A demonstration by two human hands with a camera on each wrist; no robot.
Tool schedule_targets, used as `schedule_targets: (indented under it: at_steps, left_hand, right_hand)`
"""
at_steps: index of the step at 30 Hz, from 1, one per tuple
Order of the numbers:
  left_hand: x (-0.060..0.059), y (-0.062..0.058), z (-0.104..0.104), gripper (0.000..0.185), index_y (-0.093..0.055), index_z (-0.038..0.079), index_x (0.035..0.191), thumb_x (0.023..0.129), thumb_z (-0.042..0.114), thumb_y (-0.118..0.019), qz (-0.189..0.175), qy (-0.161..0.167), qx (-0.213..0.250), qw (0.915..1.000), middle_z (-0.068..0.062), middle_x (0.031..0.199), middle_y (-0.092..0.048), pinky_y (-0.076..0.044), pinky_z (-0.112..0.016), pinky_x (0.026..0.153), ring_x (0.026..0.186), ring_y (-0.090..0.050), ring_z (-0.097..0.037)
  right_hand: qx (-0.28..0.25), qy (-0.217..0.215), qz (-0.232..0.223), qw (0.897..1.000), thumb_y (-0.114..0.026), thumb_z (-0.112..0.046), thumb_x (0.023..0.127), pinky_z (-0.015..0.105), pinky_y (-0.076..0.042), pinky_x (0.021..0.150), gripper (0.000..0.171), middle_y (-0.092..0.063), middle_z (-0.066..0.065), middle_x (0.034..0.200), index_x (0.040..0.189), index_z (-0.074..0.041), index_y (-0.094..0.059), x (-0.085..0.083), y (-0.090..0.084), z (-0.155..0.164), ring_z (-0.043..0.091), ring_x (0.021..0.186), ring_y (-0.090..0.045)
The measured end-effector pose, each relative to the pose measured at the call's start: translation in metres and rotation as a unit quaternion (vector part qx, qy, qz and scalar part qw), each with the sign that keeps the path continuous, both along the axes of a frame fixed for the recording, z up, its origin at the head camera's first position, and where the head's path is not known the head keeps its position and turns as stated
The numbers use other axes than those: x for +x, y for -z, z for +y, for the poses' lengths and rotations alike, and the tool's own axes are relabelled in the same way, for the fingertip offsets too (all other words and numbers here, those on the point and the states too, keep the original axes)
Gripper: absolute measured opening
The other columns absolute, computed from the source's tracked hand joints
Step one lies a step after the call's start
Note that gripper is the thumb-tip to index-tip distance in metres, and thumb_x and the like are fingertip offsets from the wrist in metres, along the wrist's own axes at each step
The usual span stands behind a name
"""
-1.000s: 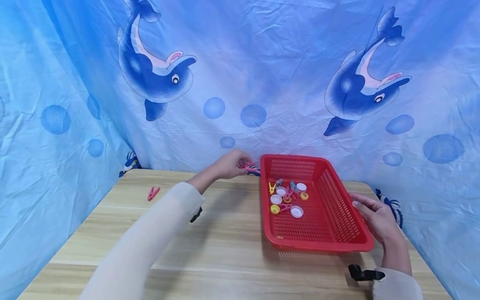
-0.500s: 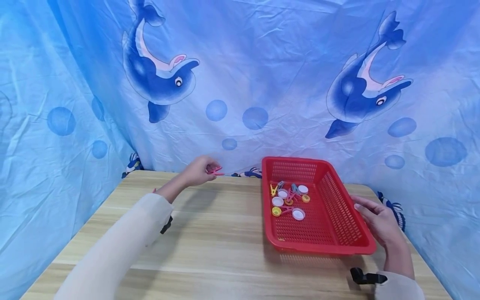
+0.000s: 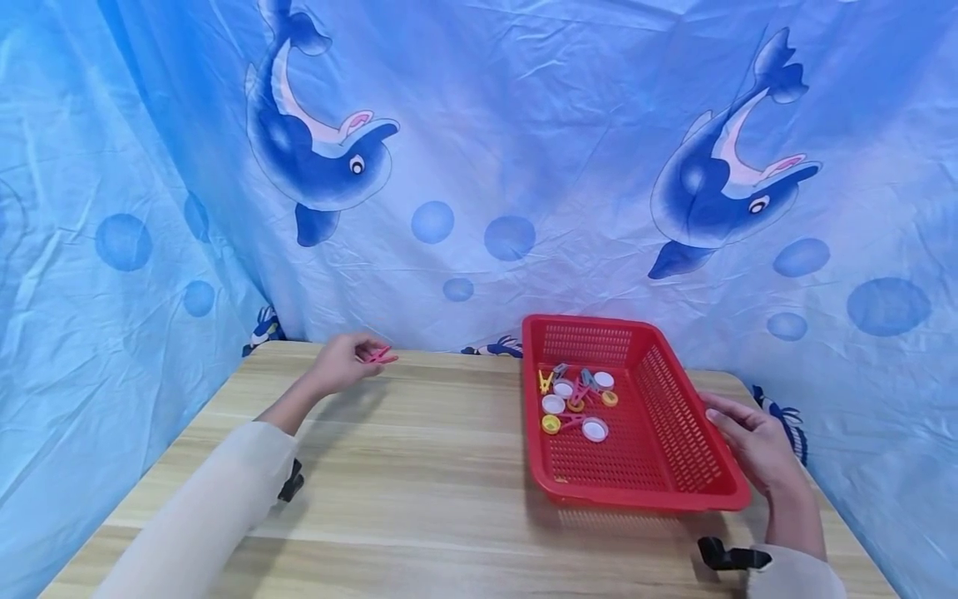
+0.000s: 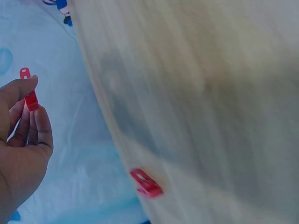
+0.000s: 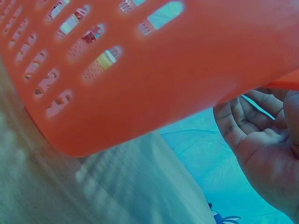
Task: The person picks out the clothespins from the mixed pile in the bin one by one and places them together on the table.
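Note:
My left hand point(image 3: 340, 366) is above the far left part of the table, pinching a pink clothespin point(image 3: 382, 356) between thumb and fingers. Seen from the left wrist, that hand is at the left edge, and a second clothespin point(image 4: 146, 183) lies on the table near its edge; the forearm hides this one in the head view. On the right, my right hand point(image 3: 759, 441) holds the rim of a red plastic basket point(image 3: 644, 499), thumb at the rim and fingers outside. In the basket lie several clothespins, white round caps point(image 3: 595, 429) and yellow caps point(image 3: 550, 424).
The wooden table point(image 3: 419, 499) carries the basket on its right half. Behind it hangs a blue curtain point(image 3: 479, 166) printed with dolphins, reaching down to the far table edge and along both sides.
My left hand has moved left, away from the basket, with the pink clothespin still pinched in it. The right hand and basket have stayed in place.

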State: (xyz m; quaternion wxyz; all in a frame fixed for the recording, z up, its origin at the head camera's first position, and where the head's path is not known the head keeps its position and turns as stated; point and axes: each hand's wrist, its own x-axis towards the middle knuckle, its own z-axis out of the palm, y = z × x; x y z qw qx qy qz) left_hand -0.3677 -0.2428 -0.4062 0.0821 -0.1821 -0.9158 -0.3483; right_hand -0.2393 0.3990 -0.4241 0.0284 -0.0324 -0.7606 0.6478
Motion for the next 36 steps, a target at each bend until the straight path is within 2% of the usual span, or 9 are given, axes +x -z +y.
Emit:
schedule_targets:
  at_steps: [7, 13, 20, 29, 36]
  left_hand:
    - [0.009, 0.008, -0.029, 0.036, -0.070, -0.002, 0.122, 0.089, 0.009, -0.078, -0.034, -0.058, -0.001, 0.9978, -0.014, 0.102, -0.070, -0.054, -0.034, 0.077, 0.090, -0.064, -0.025]
    - [0.017, 0.013, -0.048, 0.038, -0.068, -0.005, 0.124, 0.090, 0.008, -0.077, -0.042, -0.075, -0.013, 0.9962, -0.018, 0.106, -0.071, -0.055, -0.036, 0.080, 0.093, -0.066, -0.028]
    - [0.023, 0.026, -0.061, 0.039, -0.068, -0.011, 0.118, 0.084, 0.005, -0.081, -0.060, -0.071, -0.055, 0.9941, -0.017, 0.098, -0.071, -0.056, -0.040, 0.077, 0.088, -0.066, -0.028]
    - [0.027, 0.035, -0.059, 0.037, -0.070, -0.012, 0.110, 0.084, 0.010, -0.083, -0.063, -0.076, -0.083, 0.9916, -0.015, 0.092, -0.072, -0.057, -0.046, 0.081, 0.085, -0.067, -0.027]
    - [0.031, 0.039, -0.064, 0.041, -0.068, -0.012, 0.116, 0.085, 0.011, -0.083, -0.076, -0.071, -0.065, 0.9925, -0.013, 0.094, -0.071, -0.056, -0.043, 0.080, 0.086, -0.066, -0.024]
  right_hand:
    - [0.014, 0.003, 0.003, 1.000, -0.070, -0.039, 0.096, 0.032, -0.061, 0.077, 0.063, -0.068, -0.022, 0.110, 0.151, -0.012, -0.052, -0.001, 0.001, 0.000, 0.004, 0.095, -0.072]
    - [0.012, -0.004, 0.008, 1.000, -0.068, -0.036, 0.098, 0.032, -0.061, 0.077, 0.060, -0.069, -0.021, 0.111, 0.151, -0.011, -0.052, -0.001, 0.000, -0.001, 0.006, 0.095, -0.072]
    - [-0.002, -0.008, 0.012, 1.000, -0.067, -0.033, 0.099, 0.031, -0.061, 0.076, 0.059, -0.070, -0.020, 0.111, 0.151, -0.009, -0.051, 0.000, 0.001, 0.001, 0.008, 0.094, -0.073]
    - [-0.011, -0.015, 0.010, 1.000, -0.067, -0.031, 0.100, 0.032, -0.061, 0.076, 0.053, -0.071, -0.018, 0.111, 0.148, -0.012, -0.056, -0.001, 0.002, 0.003, 0.009, 0.095, -0.073]
    - [0.000, -0.011, 0.006, 1.000, -0.068, -0.034, 0.099, 0.032, -0.061, 0.077, 0.054, -0.070, -0.020, 0.111, 0.148, -0.014, -0.056, -0.001, 0.001, 0.002, 0.007, 0.095, -0.073]
